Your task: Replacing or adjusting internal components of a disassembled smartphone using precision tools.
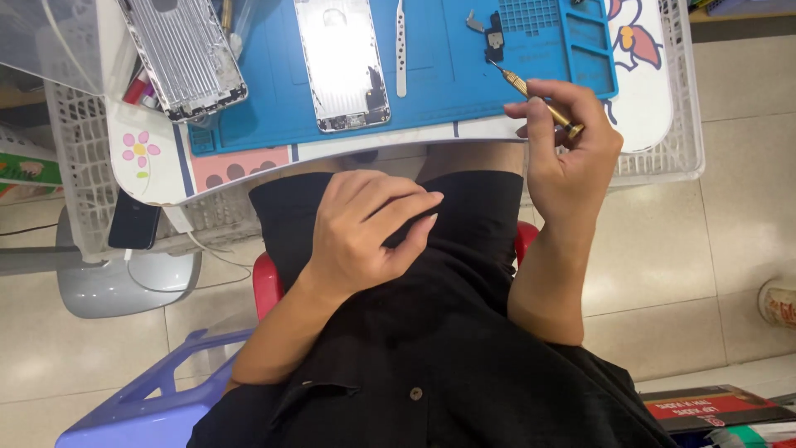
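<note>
Here, a blue work mat (pixel 431 91) covers the white desk (pixel 157 178) at twelve o'clock. On it lies an opened silver phone housing (pixel 342 62), with white tweezers (pixel 401 50) just beside it at three o'clock. The left hand (pixel 365 236) rests loosely curled on the lap, holding nothing. The right hand (pixel 568 153) pinches a slim brass screwdriver (pixel 535 98), its tip at eleven o'clock seemingly touching a small dark part (pixel 494 40).

Two phone housings (pixel 342 62) lie on the mat (pixel 448 83), tweezers (pixel 401 50) right of them.
</note>
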